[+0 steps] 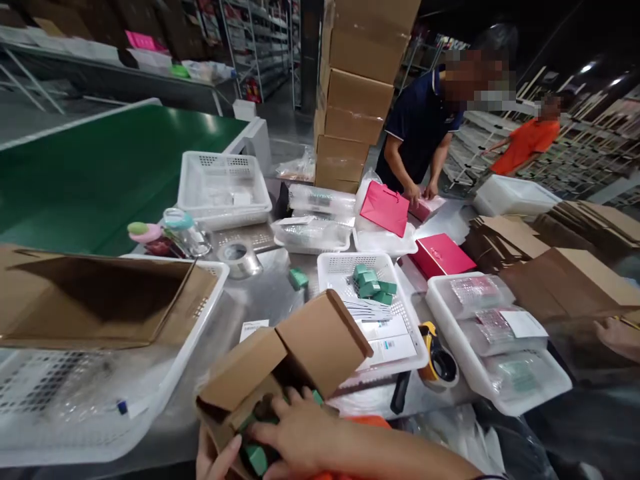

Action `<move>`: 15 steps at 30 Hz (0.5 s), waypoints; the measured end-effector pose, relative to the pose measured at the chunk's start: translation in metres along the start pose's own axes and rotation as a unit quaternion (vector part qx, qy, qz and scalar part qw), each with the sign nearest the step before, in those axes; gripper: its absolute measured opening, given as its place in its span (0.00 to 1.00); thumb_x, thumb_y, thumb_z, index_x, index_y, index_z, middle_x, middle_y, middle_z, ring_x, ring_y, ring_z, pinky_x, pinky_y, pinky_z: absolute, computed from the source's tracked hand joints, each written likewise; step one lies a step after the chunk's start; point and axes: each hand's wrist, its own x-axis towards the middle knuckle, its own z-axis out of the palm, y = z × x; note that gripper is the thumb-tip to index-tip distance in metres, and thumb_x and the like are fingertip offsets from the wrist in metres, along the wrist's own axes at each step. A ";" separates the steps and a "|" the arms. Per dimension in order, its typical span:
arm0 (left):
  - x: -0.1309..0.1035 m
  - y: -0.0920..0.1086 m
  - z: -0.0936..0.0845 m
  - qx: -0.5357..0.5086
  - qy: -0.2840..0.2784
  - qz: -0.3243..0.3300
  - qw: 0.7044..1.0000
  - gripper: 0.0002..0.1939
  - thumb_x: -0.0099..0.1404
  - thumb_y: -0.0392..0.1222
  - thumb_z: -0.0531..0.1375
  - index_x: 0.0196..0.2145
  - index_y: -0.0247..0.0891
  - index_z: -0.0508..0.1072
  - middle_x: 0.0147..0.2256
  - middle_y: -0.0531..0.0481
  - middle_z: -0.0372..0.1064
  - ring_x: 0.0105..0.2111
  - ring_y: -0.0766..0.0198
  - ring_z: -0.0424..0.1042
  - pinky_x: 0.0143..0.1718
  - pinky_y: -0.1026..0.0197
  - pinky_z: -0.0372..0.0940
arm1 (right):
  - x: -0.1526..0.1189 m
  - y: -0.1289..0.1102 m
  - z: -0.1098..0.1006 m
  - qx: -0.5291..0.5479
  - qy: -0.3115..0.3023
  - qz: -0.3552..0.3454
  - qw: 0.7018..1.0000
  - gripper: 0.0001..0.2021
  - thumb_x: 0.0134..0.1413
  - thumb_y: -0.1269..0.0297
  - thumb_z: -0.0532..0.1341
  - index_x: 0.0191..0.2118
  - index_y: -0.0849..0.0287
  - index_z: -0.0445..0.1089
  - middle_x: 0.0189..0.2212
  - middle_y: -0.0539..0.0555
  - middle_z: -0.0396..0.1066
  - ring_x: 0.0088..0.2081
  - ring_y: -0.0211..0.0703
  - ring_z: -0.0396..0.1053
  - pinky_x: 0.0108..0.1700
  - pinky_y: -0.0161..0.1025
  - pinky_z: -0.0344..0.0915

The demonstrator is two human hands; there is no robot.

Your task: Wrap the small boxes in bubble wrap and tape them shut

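- Two bare hands at one open carton point(325, 340), at the lower edge of view. The left hand point(219, 457) grasps its near-left wall; the right hand point(300, 427) reaches inside, fingers spread over green boxes point(257, 459). Whether it grips one cannot be told; the hand hides much of the contents.
- Left basket point(30, 387): clear wrap point(90, 393) and a blue item point(123, 407) too small to identify. A brown box point(90, 307) covers its far part, cut off by the left edge.
- Middle basket point(343, 267), just beyond the carton: several small boxes point(370, 285), also green, a fan of cards point(367, 309) and white boxes point(395, 348), their print illegible. A carton flap hides its near-left corner.
- Right tray point(543, 397): three wrapped packs point(505, 327), contents obscured by film. A tape dispenser point(440, 360) lies between tray and middle basket. Another person's hand point(617, 337) is cut off at the right edge.
- Farther: a tape roll point(239, 259) and a closed red box point(444, 255).
- Far basket point(225, 217), beside the green belt point(100, 173): clear and white contents, indistinct.
- Rear: a co-worker point(423, 140), both hands at a pink box point(429, 207); stacked cartons point(357, 100), top out of frame.
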 end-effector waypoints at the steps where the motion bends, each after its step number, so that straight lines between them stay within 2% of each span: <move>1: 0.002 0.001 0.002 0.003 0.000 0.003 1.000 0.52 0.34 0.49 0.77 0.59 0.57 0.69 0.45 0.52 0.81 0.46 0.42 0.79 0.37 0.53 0.79 | -0.001 0.001 -0.002 0.000 -0.001 -0.015 1.000 0.34 0.56 0.40 0.63 0.65 0.47 0.63 0.57 0.65 0.70 0.52 0.69 0.73 0.43 0.63 0.74; 4: 0.005 0.005 0.007 0.000 0.004 0.006 1.000 0.47 0.36 0.49 0.76 0.56 0.59 0.70 0.40 0.56 0.81 0.42 0.45 0.80 0.37 0.50 0.79 | -0.001 0.005 -0.006 -0.001 -0.024 -0.029 0.999 0.36 0.57 0.39 0.62 0.67 0.47 0.59 0.60 0.67 0.68 0.55 0.71 0.71 0.48 0.69 0.71; 6: 0.006 0.007 0.009 -0.007 0.004 0.006 1.000 0.45 0.36 0.48 0.76 0.54 0.58 0.71 0.37 0.56 0.81 0.41 0.46 0.80 0.39 0.49 0.79 | 0.002 0.008 -0.007 0.017 -0.028 -0.024 0.999 0.37 0.57 0.37 0.62 0.67 0.48 0.58 0.60 0.67 0.67 0.55 0.68 0.72 0.49 0.67 0.71; 9: 0.007 0.009 0.010 -0.019 0.008 0.010 1.000 0.41 0.38 0.46 0.76 0.52 0.54 0.71 0.36 0.57 0.80 0.41 0.49 0.80 0.41 0.52 0.78 | 0.005 0.013 -0.005 0.048 0.003 -0.012 0.999 0.42 0.54 0.35 0.63 0.68 0.48 0.54 0.59 0.67 0.67 0.52 0.64 0.73 0.49 0.61 0.73; 12: 0.009 0.011 0.010 -0.037 0.016 0.023 0.999 0.35 0.40 0.45 0.75 0.48 0.53 0.73 0.38 0.59 0.79 0.40 0.54 0.79 0.40 0.56 0.76 | 0.006 0.016 -0.008 0.084 0.079 -0.022 0.993 0.39 0.57 0.40 0.63 0.68 0.55 0.55 0.60 0.67 0.67 0.55 0.60 0.70 0.53 0.56 0.70; 15: 0.016 0.014 0.011 -0.072 0.050 0.026 0.996 0.28 0.42 0.42 0.72 0.43 0.49 0.74 0.38 0.57 0.79 0.42 0.55 0.78 0.42 0.56 0.74 | 0.005 0.022 -0.016 0.120 0.220 -0.007 0.968 0.28 0.64 0.53 0.60 0.65 0.59 0.58 0.61 0.66 0.65 0.62 0.56 0.63 0.62 0.54 0.63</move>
